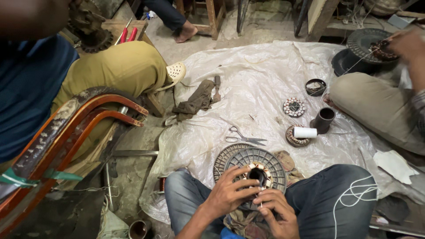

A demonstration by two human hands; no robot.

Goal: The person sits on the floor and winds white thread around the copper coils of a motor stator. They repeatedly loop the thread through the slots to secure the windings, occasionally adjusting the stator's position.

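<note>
Head view shows me my left hand [228, 192] gripping the round fan motor [250, 170] while my right hand [276, 214], at five o'clock, pinches thin wire [261, 202], so I think winding needs careful pulling.

Looking down at bare concrete floor [133, 177], grey, stained, gritty. I see crumpled translucent plastic sheet [261, 75] spread over most of it, wrinkled, dusty. Curved wooden chair frame [75, 128] at left edge, red-brown paint chipped. Wooden stool legs [212, 17] at top, standing on floor. Slanted timber plank [321, 20] top right, leaning. Low wooden block [155, 104] beside sheet edge. Light dim, flat, no hard shadows. I can't make out walls or windows.
</note>
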